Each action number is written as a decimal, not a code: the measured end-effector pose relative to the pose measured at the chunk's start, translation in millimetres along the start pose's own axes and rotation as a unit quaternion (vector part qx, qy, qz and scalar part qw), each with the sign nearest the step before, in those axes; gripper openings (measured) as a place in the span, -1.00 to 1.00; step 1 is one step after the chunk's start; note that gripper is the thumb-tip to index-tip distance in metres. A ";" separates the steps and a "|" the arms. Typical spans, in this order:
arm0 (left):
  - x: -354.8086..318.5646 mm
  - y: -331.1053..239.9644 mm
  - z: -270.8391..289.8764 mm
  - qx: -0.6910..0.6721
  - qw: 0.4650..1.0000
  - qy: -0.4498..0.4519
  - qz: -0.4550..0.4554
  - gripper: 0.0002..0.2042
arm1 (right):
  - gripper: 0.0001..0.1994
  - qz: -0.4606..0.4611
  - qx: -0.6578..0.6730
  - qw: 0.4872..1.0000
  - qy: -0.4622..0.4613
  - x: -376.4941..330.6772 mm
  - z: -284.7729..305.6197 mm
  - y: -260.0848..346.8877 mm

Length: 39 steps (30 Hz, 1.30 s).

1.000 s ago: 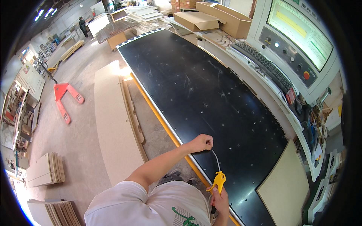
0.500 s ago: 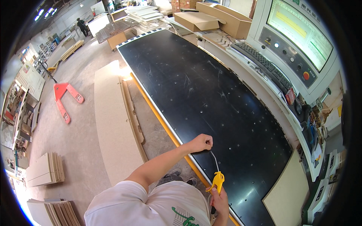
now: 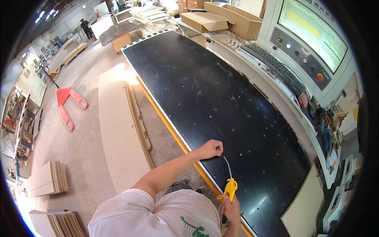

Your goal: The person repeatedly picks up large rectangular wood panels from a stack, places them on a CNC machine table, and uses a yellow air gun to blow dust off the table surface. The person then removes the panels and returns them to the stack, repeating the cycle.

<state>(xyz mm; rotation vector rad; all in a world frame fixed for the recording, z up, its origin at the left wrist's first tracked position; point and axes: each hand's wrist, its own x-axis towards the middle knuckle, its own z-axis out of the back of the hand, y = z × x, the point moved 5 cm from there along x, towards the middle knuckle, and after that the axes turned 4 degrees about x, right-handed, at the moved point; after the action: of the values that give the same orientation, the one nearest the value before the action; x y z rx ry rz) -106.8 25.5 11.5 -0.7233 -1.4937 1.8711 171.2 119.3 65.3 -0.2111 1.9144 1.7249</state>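
Note:
My right hand [image 3: 232, 211] is wrapped round a yellow air blow gun [image 3: 229, 189]. Its thin bent metal nozzle [image 3: 228, 168] points away from me, over the black tabletop [image 3: 213, 102]. The nozzle tip is close to my left hand [image 3: 213, 148] but apart from it. My left hand is closed with its fingers curled, just above the tabletop near its left edge. Whatever its fingers may hold is hidden. A pale board [image 3: 304, 203] lies at the near right end of the black top.
A machine console [image 3: 312, 47] with screen and red button stands at right, a black keyboard [image 3: 272, 65] before it. Long boards [image 3: 118, 122] lie left of the table's yellow rail [image 3: 160, 114]. Farther left are a red pallet jack [image 3: 65, 98] and board stacks [image 3: 47, 179]. A person [image 3: 85, 28] stands far off.
The blow gun and its nozzle tip have shifted slightly right, away from my left hand. The pale board at the near right sits a little farther right. My left hand has hardly moved.

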 end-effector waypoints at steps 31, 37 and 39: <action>-1.1 -6.8 5.6 -0.010 0.999 -0.023 0.044 -0.78 | -0.73 0.031 0.034 0.995 0.085 -15.2 -5.5 20.4; -0.5 -7.8 -0.3 0.034 0.998 -0.043 0.034 -0.63 | -0.70 0.036 0.026 0.997 0.063 -20.9 -0.1 26.3; 0.7 -4.8 -0.9 -0.032 0.996 -0.064 0.061 -0.61 | -0.71 0.029 0.011 0.998 0.048 -20.5 -0.9 25.6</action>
<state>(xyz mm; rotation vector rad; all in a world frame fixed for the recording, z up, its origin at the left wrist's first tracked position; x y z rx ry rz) -105.9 27.4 15.9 -0.7500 -1.6281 2.0019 176.2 117.7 97.6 -0.2346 2.0261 1.7593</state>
